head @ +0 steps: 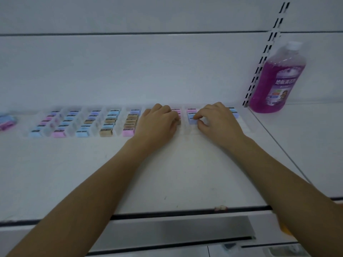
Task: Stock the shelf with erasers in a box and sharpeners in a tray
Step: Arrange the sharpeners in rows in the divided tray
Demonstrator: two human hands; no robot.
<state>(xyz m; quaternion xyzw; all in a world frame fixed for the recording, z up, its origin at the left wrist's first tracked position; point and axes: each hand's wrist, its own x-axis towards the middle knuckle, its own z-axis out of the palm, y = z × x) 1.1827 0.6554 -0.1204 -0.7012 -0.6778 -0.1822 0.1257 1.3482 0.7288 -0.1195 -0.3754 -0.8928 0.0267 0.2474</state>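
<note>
A long clear tray (47, 131) lies along the back of the white shelf (167, 173), its slots holding rows of small blue, pink, purple and tan sharpeners (106, 131). My left hand (157, 123) rests over the tray's middle slots with fingers curled at a tan sharpener (178, 121); whether it grips it is hidden. My right hand (217, 120) pinches a light blue sharpener (193, 120) at the front of a partly filled row. More sharpeners (233, 111) show behind the right hand.
A big bottle of purple liquid (276, 78) stands at the back right beside a slotted upright rail (263, 58). Blue and pink items (6, 121) lie at the far left edge. The shelf's front lip (167, 213) runs below my forearms.
</note>
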